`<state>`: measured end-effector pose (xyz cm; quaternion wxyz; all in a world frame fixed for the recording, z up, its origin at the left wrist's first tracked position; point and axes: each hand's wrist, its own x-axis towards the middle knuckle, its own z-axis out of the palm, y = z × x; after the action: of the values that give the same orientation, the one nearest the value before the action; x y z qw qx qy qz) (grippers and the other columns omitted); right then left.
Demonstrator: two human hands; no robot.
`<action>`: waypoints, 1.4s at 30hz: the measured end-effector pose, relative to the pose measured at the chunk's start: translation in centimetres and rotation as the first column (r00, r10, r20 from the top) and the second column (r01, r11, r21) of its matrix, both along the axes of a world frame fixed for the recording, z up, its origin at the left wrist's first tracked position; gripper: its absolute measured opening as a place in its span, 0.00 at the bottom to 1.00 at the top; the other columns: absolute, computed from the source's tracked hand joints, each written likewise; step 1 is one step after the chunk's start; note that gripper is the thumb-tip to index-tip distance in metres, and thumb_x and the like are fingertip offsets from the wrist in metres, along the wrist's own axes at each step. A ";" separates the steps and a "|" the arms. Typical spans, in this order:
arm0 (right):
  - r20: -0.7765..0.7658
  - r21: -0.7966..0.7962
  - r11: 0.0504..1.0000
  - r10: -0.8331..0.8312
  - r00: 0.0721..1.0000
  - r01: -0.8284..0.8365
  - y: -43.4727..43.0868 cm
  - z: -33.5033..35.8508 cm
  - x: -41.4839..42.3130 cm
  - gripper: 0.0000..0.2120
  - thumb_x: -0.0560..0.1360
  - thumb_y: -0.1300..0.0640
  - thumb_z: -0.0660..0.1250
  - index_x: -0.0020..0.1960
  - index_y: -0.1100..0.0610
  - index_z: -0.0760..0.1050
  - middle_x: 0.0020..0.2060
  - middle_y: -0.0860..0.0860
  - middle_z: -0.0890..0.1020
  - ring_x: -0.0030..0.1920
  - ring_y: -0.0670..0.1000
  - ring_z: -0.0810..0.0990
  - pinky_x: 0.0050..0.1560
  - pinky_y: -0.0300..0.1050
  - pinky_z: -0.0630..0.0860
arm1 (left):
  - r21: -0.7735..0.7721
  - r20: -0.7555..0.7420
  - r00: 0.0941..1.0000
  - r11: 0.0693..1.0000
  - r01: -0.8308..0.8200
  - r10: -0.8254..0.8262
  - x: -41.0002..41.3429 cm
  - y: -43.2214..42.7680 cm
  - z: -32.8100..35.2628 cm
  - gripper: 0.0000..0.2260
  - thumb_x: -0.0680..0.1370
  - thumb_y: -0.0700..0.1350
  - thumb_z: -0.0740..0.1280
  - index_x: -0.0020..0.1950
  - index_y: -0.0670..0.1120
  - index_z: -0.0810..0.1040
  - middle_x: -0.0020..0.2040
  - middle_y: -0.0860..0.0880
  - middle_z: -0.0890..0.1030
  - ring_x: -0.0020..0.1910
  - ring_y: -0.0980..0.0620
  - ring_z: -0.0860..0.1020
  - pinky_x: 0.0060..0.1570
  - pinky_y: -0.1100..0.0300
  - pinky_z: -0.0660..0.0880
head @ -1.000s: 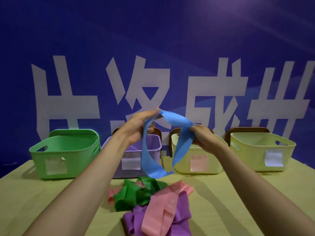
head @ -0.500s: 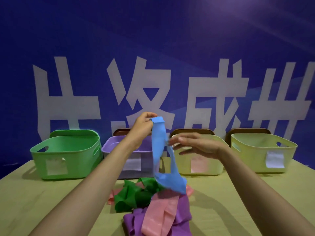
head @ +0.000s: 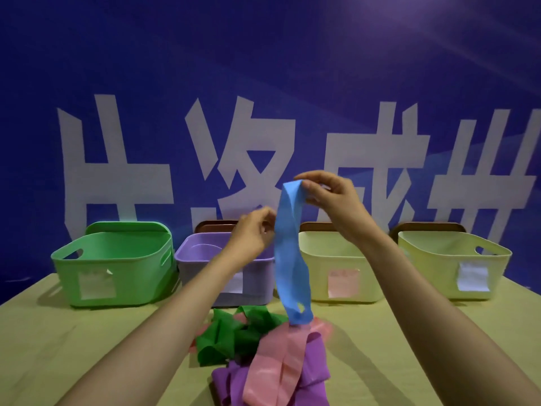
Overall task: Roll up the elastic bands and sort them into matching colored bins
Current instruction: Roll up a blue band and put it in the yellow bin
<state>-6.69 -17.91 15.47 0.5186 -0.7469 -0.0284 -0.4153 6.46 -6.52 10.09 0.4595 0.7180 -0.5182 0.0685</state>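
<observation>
A blue elastic band (head: pixel 288 253) hangs straight down as a long loop, its lower end just above the pile. My right hand (head: pixel 330 197) pinches its top end, raised high. My left hand (head: pixel 254 234) is lower, at the band's left edge, fingers curled toward it; whether it grips the band I cannot tell. On the table lie a green band (head: pixel 234 335), a pink band (head: pixel 278 367) and a purple band (head: pixel 313 364) in a loose heap. Behind stand a green bin (head: pixel 114 268), a purple bin (head: pixel 202 259) and two pale yellow bins (head: pixel 339 268) (head: pixel 450 265).
The bins stand in a row along the far edge of the yellow-green table (head: pixel 64 347), each with a paper label on its front. A blue wall (head: pixel 263 68) with large white characters rises right behind them.
My right hand took the band's top end and lifted it higher. My left hand dropped lower to the band's side. The band now hangs long and straight instead of spread between both hands.
</observation>
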 end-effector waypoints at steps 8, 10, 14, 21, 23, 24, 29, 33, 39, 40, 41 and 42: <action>-0.040 0.176 0.979 -0.099 0.994 0.105 -1.0 2.0 1.0 0.06 0.80 0.58 0.62 0.52 0.56 0.77 0.49 0.55 0.81 0.50 0.52 0.80 0.46 0.39 0.80 | -0.110 -0.682 0.647 0.923 0.368 -0.340 -1.7 -0.6 -6.5 0.10 0.77 0.35 0.67 0.57 0.44 0.76 0.50 0.49 0.82 0.50 0.51 0.80 0.54 0.54 0.77; -0.030 0.183 0.974 -0.132 0.991 0.136 -1.1 1.9 1.3 0.06 0.80 0.58 0.62 0.54 0.56 0.77 0.49 0.53 0.81 0.51 0.51 0.80 0.46 0.38 0.79 | -0.017 -0.712 0.648 0.930 0.366 -0.268 -2.2 -0.8 -7.4 0.09 0.77 0.34 0.65 0.54 0.45 0.77 0.48 0.49 0.82 0.46 0.53 0.81 0.50 0.58 0.77; -0.060 -0.081 0.912 -0.406 0.912 0.401 -1.0 1.5 1.6 0.07 0.80 0.58 0.63 0.54 0.56 0.78 0.44 0.46 0.77 0.48 0.46 0.76 0.50 0.41 0.77 | 0.088 -0.662 0.738 0.963 0.254 -0.134 -2.5 -1.1 -8.2 0.14 0.78 0.28 0.59 0.63 0.36 0.73 0.50 0.45 0.78 0.37 0.61 0.78 0.37 0.72 0.75; -0.164 -0.294 0.923 -0.306 0.938 0.249 -0.1 2.6 0.5 0.06 0.79 0.60 0.63 0.54 0.57 0.78 0.47 0.48 0.79 0.47 0.41 0.76 0.44 0.27 0.73 | -0.365 -0.626 0.699 0.922 0.130 -0.347 -1.7 0.0 -0.2 0.29 0.73 0.58 0.70 0.69 0.47 0.69 0.63 0.49 0.77 0.62 0.52 0.75 0.64 0.54 0.71; -0.160 -0.237 0.958 -0.200 0.967 0.159 0.4 3.2 0.2 0.05 0.79 0.61 0.64 0.52 0.56 0.78 0.45 0.45 0.80 0.47 0.42 0.78 0.45 0.31 0.76 | -0.269 -0.527 0.798 0.948 0.169 -0.292 -2.3 0.2 2.5 0.27 0.74 0.52 0.71 0.69 0.48 0.67 0.61 0.51 0.77 0.59 0.53 0.77 0.57 0.58 0.74; -0.144 -0.220 0.966 -0.167 0.975 0.133 0.5 3.5 0.1 0.05 0.78 0.62 0.64 0.51 0.55 0.78 0.44 0.44 0.81 0.48 0.43 0.79 0.47 0.33 0.78 | -0.229 -0.491 0.825 0.955 0.189 -0.281 -2.5 0.1 3.3 0.23 0.75 0.49 0.70 0.68 0.48 0.68 0.59 0.50 0.79 0.58 0.52 0.78 0.55 0.58 0.75; -0.093 -0.133 0.988 -0.088 0.992 0.075 0.8 4.2 -0.5 0.06 0.78 0.61 0.64 0.51 0.54 0.78 0.48 0.48 0.82 0.52 0.47 0.80 0.49 0.38 0.80 | -0.233 -0.516 0.792 0.943 0.238 -0.327 -3.1 0.6 4.5 0.10 0.79 0.47 0.66 0.59 0.48 0.76 0.55 0.45 0.82 0.54 0.45 0.81 0.55 0.49 0.78; -0.139 -0.168 0.984 -0.073 0.988 0.049 0.4 3.8 -1.2 0.06 0.76 0.60 0.68 0.53 0.56 0.78 0.48 0.50 0.82 0.52 0.49 0.81 0.50 0.41 0.80 | -0.244 -0.512 0.801 0.947 0.211 -0.310 -3.8 0.9 4.5 0.08 0.78 0.46 0.67 0.56 0.47 0.77 0.54 0.44 0.83 0.53 0.45 0.82 0.56 0.49 0.78; 0.010 -0.011 0.995 -0.101 0.995 0.101 0.8 3.6 -1.5 0.05 0.76 0.64 0.67 0.50 0.58 0.79 0.46 0.51 0.82 0.49 0.48 0.81 0.49 0.39 0.80 | -0.181 -0.545 0.769 0.942 0.282 -0.335 -5.8 1.6 1.2 0.08 0.76 0.41 0.69 0.52 0.39 0.79 0.40 0.50 0.85 0.38 0.54 0.83 0.39 0.63 0.79; 0.026 0.009 0.995 -0.103 0.994 0.102 0.8 3.7 -1.7 0.06 0.76 0.64 0.67 0.50 0.58 0.79 0.46 0.51 0.82 0.49 0.48 0.81 0.48 0.38 0.80 | -0.167 -0.576 0.743 0.939 0.300 -0.340 -6.3 1.6 -0.4 0.08 0.75 0.39 0.70 0.52 0.37 0.79 0.38 0.50 0.85 0.36 0.55 0.83 0.38 0.64 0.79; 0.027 0.015 0.994 -0.113 0.993 0.113 0.8 3.7 -1.8 0.05 0.76 0.64 0.67 0.50 0.57 0.79 0.46 0.50 0.82 0.49 0.48 0.81 0.46 0.37 0.80 | -0.153 -0.617 0.711 0.938 0.312 -0.337 -6.6 1.7 -2.2 0.07 0.75 0.38 0.70 0.51 0.37 0.79 0.39 0.50 0.85 0.36 0.54 0.83 0.40 0.63 0.79; 0.015 0.007 0.992 -0.126 0.992 0.126 0.8 3.6 -1.9 0.05 0.76 0.64 0.67 0.49 0.56 0.79 0.46 0.50 0.82 0.49 0.48 0.80 0.46 0.37 0.79 | -0.136 -0.652 0.684 0.938 0.319 -0.327 -6.8 1.8 -4.0 0.06 0.75 0.38 0.70 0.50 0.38 0.79 0.40 0.49 0.85 0.37 0.53 0.83 0.43 0.61 0.80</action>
<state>-8.62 -17.13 19.09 0.4934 -0.7423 0.0162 -0.4531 -0.35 -4.76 6.10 0.6225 0.5895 -0.4376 -0.2712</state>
